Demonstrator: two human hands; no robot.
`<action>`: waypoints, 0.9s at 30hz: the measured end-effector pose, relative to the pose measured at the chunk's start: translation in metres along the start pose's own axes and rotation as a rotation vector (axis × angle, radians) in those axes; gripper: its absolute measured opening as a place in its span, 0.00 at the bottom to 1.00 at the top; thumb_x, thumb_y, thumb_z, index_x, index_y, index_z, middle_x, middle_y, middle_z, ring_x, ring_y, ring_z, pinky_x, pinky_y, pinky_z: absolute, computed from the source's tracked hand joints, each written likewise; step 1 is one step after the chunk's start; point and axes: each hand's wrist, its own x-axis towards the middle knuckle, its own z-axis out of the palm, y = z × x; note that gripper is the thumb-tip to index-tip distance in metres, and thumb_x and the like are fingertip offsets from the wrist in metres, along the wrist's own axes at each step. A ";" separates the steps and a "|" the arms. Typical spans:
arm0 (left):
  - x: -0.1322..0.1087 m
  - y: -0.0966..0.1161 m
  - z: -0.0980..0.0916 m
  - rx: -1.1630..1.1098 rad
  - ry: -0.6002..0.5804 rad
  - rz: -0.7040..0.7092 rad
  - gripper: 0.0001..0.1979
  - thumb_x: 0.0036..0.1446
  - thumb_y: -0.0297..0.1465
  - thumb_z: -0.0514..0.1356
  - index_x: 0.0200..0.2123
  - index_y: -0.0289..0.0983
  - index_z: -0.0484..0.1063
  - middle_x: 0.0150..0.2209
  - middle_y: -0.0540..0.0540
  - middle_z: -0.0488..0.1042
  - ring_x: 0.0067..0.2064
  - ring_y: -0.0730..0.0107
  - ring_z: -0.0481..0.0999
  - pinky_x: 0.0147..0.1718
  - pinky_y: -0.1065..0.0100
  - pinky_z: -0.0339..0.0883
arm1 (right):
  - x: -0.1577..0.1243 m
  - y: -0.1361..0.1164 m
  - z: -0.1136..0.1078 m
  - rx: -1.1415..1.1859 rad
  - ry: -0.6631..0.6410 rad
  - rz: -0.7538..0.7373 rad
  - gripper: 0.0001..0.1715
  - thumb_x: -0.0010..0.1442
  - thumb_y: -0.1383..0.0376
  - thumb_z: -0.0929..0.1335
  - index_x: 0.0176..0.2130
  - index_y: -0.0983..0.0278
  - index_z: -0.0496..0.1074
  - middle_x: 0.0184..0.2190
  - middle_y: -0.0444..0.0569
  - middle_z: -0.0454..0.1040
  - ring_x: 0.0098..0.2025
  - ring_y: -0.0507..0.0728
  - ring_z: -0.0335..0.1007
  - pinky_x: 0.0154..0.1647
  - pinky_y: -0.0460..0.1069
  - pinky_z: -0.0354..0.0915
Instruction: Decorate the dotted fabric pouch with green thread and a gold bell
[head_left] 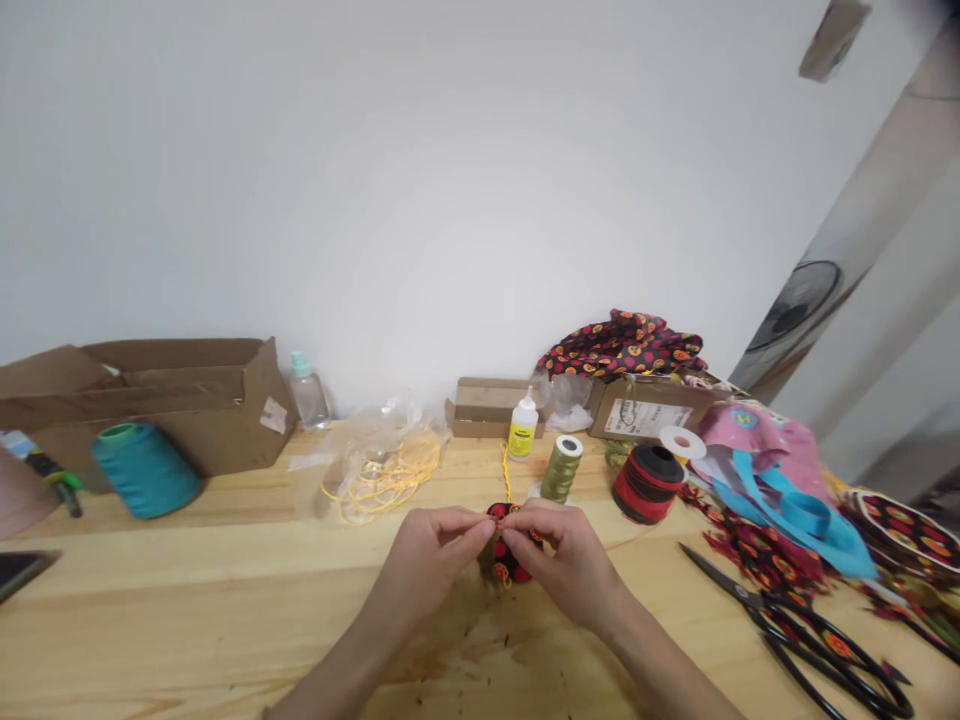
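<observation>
In the middle of the wooden table (225, 600), a small black, red and yellow patterned fabric piece (517, 574) sits between my hands. A yellow cord (507, 475) runs from its far side, and olive-green threads (489, 568) hang along its left side. My left hand (424, 560) is closed in a pinch at the top of the fabric piece, thumb against forefinger. Right beside it, my right hand (570, 565) pinches at the same spot, the fingertips nearly touching. My fingers partly cover the piece, and exactly what lies between the tips is too small to see.
Beyond my hands stand an olive thread spool (562, 470), a glue bottle (523, 425) and a red-and-black ribbon roll (649, 485). Black scissors (795, 625) lie to the right near blue ribbon (806, 515). A teal thread cone (146, 470) and cardboard box (225, 440) are left.
</observation>
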 end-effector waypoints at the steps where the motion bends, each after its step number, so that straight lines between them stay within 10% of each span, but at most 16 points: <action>1: 0.000 0.000 0.001 -0.026 0.004 -0.024 0.10 0.47 0.34 0.57 0.29 0.37 0.77 0.26 0.49 0.77 0.30 0.68 0.71 0.30 0.72 0.62 | 0.001 -0.002 -0.002 -0.048 -0.014 0.004 0.11 0.53 0.70 0.63 0.27 0.63 0.74 0.21 0.44 0.70 0.24 0.50 0.63 0.24 0.43 0.57; 7: -0.004 0.000 0.010 -0.292 -0.113 -0.162 0.13 0.48 0.37 0.56 0.28 0.34 0.76 0.27 0.47 0.77 0.32 0.68 0.72 0.35 0.70 0.62 | -0.016 -0.011 -0.040 -0.260 -0.007 0.041 0.09 0.52 0.70 0.64 0.32 0.59 0.73 0.29 0.47 0.74 0.33 0.56 0.67 0.34 0.49 0.63; 15: -0.005 -0.006 0.021 -0.503 -0.164 -0.318 0.15 0.42 0.40 0.60 0.25 0.32 0.75 0.22 0.46 0.75 0.26 0.68 0.71 0.32 0.68 0.62 | -0.131 0.068 -0.133 -0.728 0.066 0.446 0.14 0.50 0.62 0.61 0.34 0.64 0.71 0.34 0.56 0.73 0.36 0.63 0.69 0.37 0.57 0.66; 27: -0.012 -0.012 0.016 -0.362 -0.058 -0.312 0.12 0.40 0.38 0.62 0.22 0.33 0.74 0.20 0.49 0.73 0.27 0.69 0.71 0.28 0.72 0.61 | -0.133 0.057 -0.136 -0.836 -0.090 0.676 0.17 0.46 0.67 0.61 0.38 0.68 0.68 0.34 0.57 0.70 0.38 0.62 0.67 0.41 0.54 0.61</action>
